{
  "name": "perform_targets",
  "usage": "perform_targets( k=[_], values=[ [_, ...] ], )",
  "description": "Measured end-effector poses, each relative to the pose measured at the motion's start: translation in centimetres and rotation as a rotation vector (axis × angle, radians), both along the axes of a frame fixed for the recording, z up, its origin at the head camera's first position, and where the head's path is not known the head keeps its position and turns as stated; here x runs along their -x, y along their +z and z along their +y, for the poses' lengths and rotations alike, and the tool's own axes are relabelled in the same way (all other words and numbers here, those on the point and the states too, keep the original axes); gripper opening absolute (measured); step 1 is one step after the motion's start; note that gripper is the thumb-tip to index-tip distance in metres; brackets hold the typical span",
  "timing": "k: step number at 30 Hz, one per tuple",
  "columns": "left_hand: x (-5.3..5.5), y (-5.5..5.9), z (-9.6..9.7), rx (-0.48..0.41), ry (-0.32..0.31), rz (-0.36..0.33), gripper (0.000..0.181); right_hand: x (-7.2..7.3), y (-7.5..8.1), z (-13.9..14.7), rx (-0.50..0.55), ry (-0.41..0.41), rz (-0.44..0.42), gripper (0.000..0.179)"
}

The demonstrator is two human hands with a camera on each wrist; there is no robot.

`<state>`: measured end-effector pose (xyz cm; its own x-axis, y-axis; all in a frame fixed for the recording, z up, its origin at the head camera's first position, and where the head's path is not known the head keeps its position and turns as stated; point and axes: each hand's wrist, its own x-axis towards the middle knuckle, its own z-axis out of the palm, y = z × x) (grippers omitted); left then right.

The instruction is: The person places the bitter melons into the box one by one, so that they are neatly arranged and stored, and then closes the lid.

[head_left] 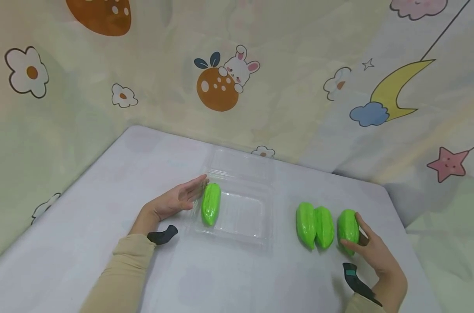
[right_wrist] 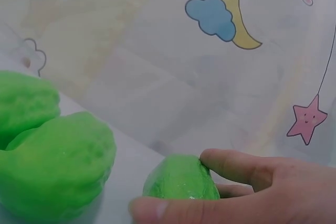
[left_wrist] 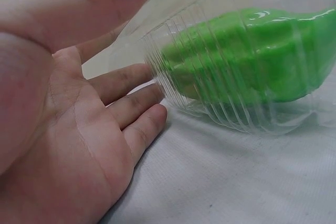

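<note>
A clear plastic clamshell box (head_left: pixel 242 213) lies with its lid (head_left: pixel 240 165) folded back. One glossy green bitter melon (head_left: pixel 211 204) rests lengthwise along the left side of the tray. My left hand (head_left: pixel 180 200) is beside that side, fingers extended; in the left wrist view its fingertips (left_wrist: pixel 152 121) are right at the ribbed plastic wall. To the right, my right hand (head_left: pixel 379 254) holds another bitter melon (head_left: pixel 348 228) between thumb and fingers. Its thumb (right_wrist: pixel 173 211) lies across the near side, the index finger at the far side. Two more bitter melons (head_left: pixel 306 224) (head_left: pixel 324 227) lie side by side, left of this hand.
A white-covered table (head_left: pixel 217 282) carries everything. Behind it hangs a pale curtain (head_left: pixel 287 87) printed with flowers, a rabbit, a moon and a star. Dark curved straps (head_left: pixel 162 234) stick out at both wrists.
</note>
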<state>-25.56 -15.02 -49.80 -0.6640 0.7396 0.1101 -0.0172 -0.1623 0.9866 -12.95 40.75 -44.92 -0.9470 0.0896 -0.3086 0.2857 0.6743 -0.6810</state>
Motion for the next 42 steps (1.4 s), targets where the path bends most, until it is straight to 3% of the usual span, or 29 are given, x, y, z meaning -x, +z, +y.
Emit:
perform_targets(
  k=[42],
  values=[
    [-0.1, -0.1, 0.2, 0.047, 0.048, 0.005, 0.093, 0.1, 2.3, -1.0, -0.025, 0.045, 0.073, 0.102]
  ],
)
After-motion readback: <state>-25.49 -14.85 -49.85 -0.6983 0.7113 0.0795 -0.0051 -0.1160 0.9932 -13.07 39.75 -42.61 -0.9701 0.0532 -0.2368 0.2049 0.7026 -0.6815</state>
